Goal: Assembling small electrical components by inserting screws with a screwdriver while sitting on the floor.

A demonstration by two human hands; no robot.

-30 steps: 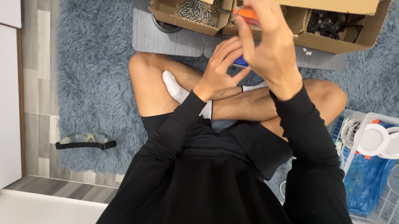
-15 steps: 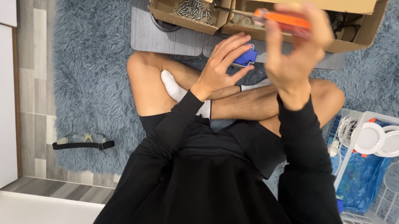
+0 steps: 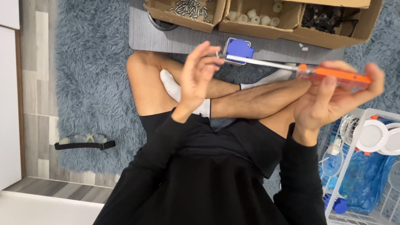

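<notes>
Screwdriver (image 3: 311, 72) lies level, orange handle gripped in right hand (image 3: 331, 98) | left hand (image 3: 197, 75) fingertips pinch its tip | blue part (image 3: 239, 48) just beyond, on grey board (image 3: 187, 40)

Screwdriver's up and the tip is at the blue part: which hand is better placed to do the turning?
Right, most likely. The right hand already grips the orange screwdriver by its handle, shaft level. The left hand is at the tip, its fingers steadying the blue part and apparently a small screw, so it suits holding rather than turning.
</notes>
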